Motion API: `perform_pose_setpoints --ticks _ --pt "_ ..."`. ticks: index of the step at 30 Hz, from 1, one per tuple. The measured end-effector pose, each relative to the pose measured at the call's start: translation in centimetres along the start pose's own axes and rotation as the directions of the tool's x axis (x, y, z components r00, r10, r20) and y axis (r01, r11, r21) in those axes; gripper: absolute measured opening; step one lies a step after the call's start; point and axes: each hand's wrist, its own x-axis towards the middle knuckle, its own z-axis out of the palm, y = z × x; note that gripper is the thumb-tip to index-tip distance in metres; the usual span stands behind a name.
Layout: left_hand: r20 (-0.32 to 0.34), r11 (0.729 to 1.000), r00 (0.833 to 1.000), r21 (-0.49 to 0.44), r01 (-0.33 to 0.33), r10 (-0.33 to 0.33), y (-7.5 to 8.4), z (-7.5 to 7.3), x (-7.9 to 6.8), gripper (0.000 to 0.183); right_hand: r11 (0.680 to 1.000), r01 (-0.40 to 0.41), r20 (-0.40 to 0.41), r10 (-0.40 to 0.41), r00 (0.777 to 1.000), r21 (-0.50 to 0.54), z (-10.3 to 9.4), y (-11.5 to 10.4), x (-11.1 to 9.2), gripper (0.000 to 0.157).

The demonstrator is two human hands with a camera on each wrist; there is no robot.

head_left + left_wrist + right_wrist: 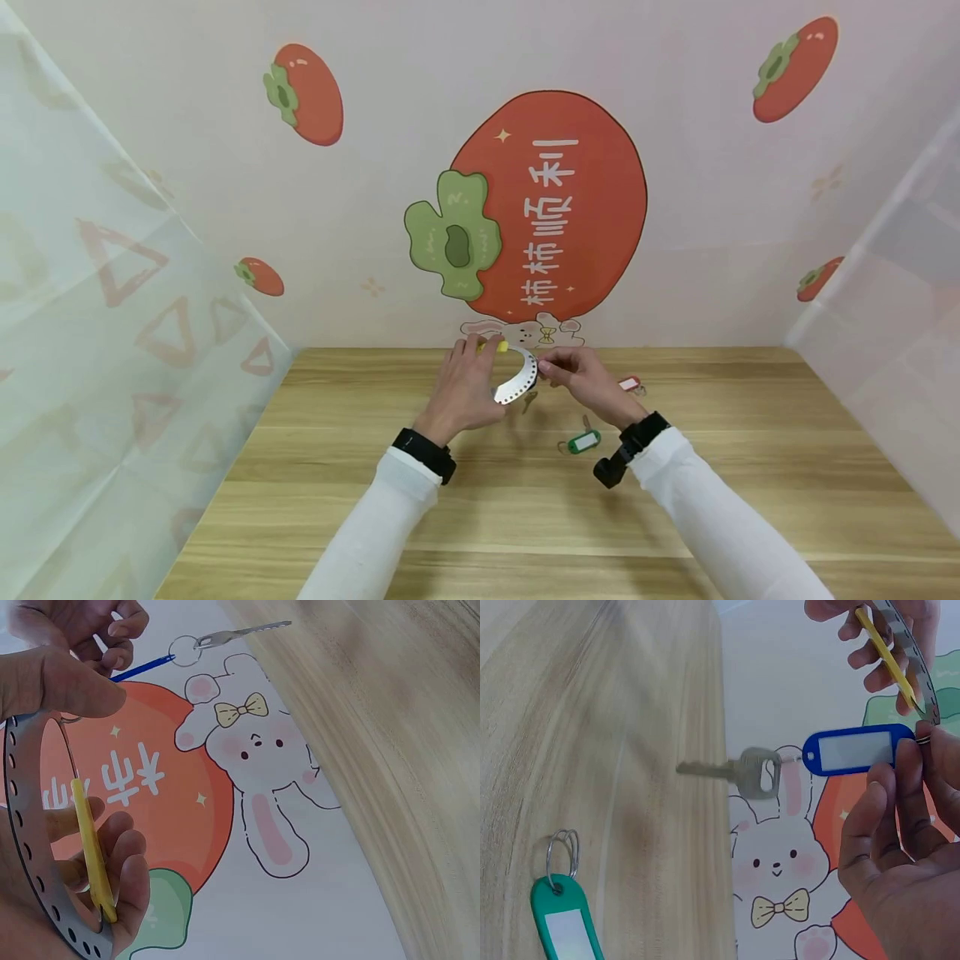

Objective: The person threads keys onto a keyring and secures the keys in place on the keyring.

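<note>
My left hand (465, 379) grips a curved silver metal plate (26, 802) lined with small holes. A yellow key tag (94, 851), seen nearly edge-on, hangs from this plate by the left fingers. At the plate's right edge my right hand (585, 379) pinches one end of a blue key tag (855, 752) with a white label, fingertips right at a small metal loop. A silver key (754, 772) dangles from the blue tag's other end by a ring (184, 651). The plate and both hands are raised above the table.
On the wooden table (322, 467), a green key tag (583, 442) with a ring and key lies below the right hand. A red key tag (630, 383) lies behind the right wrist. The patterned backdrop (705, 250) rises at the table's far edge.
</note>
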Motion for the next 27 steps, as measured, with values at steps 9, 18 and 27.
perform_pose_setpoints --ticks 9,18,27 --pt "0.004 0.998 1.000 0.056 -0.020 0.020 0.0 0.0 -0.1 0.098 0.991 -0.042 -0.019 0.040 0.999 -0.129 -0.3 -1.4 0.4 0.020" --pt "0.001 0.995 1.000 0.095 -0.018 0.018 -0.2 0.1 -0.1 0.098 0.979 -0.079 -0.041 0.072 0.997 -0.190 0.1 -2.7 0.5 0.020" --pt "-0.040 1.000 0.999 -0.021 0.020 -0.021 -0.5 0.0 0.0 0.093 1.000 -0.022 0.001 0.022 1.000 -0.008 0.2 -0.6 0.6 0.027"
